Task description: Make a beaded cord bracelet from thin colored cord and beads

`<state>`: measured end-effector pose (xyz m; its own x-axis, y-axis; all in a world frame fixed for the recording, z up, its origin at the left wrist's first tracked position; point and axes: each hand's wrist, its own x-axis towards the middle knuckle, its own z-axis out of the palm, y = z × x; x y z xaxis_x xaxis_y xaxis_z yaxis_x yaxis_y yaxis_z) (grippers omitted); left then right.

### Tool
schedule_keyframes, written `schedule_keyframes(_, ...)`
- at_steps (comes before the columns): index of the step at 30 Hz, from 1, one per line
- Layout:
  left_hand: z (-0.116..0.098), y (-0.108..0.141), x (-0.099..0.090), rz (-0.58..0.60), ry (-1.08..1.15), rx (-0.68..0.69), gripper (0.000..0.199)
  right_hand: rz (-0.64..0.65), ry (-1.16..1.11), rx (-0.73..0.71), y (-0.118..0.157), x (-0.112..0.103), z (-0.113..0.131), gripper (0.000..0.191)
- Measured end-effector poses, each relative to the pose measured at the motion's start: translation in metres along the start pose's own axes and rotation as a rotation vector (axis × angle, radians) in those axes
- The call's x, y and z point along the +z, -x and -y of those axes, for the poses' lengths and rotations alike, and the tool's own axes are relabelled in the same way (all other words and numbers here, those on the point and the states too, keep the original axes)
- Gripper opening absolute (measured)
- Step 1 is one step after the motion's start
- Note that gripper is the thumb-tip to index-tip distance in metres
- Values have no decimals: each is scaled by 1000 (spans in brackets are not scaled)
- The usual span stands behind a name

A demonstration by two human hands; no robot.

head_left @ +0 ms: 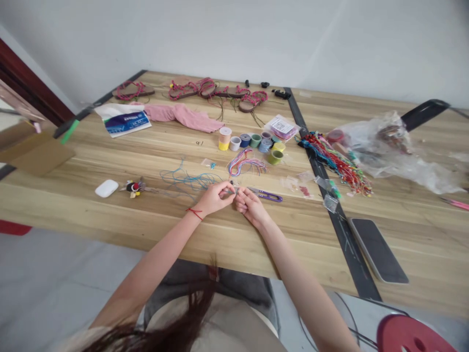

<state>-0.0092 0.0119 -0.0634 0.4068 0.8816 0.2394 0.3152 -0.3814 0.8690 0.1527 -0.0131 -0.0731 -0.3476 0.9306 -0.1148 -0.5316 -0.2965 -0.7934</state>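
Observation:
My left hand (219,196) is closed in a pinch on a thin blue cord (186,181), whose loose strands spread over the table to its left. My right hand (249,203) pinches close beside it, the fingertips of both nearly meeting. Only a small bluish bit of cord shows between them; its exact form is too small to make out. Just right of my right fingers lie purple-handled thread snips (270,195). Beyond my hands is a curved bundle of pink, white and purple cords (244,162). A tiny bag of blue beads (209,164) lies behind my left hand.
Several thread spools (245,140) stand farther back, near a pink cloth (183,116) and corded sandals (252,100). At left are a white case (106,188) and a keychain (134,187). To the right lie colourful braided cords (340,164), a plastic bag (395,146) and a phone (379,250).

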Motion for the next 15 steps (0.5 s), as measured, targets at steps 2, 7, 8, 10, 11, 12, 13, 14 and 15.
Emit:
schedule_keyframes(2, -1, -1, -2, -5, -38, 32, 13, 2, -4, 14, -1, -2, 1, 29)
schedule_keyframes(7, -1, -2, -3, 23, -69, 46, 14, 40, 2, 26, -2, -2, 2, 30)
schedule_keyframes(8, -1, -2, -3, 33, -56, 43, 15, 41, 6, 31, -2, -2, 2, 29)
schedule_keyframes(10, -1, -2, -2, 55, -25, 38, 16, 40, 12, 45, -2, -1, 3, 29)
schedule_keyframes(11, -1, -2, -2, 68, -15, 36, 17, 39, 12, 53, -1, -1, 4, 29)
schedule_keyframes(12, 0, -2, -2, 83, -8, 32, 17, 41, 8, 59, -1, -1, 5, 29)
schedule_keyframes(13, -1, -2, -2, 99, -4, 29, 17, 44, 3, 64, -1, 0, 5, 30)
schedule_keyframes(14, -1, -2, -2, 113, -2, 26, 18, 49, -4, 68, -1, 0, 6, 30)
schedule_keyframes(15, -1, -2, -2, 125, -5, 24, 18, 55, -10, 74, -1, 0, 7, 30)
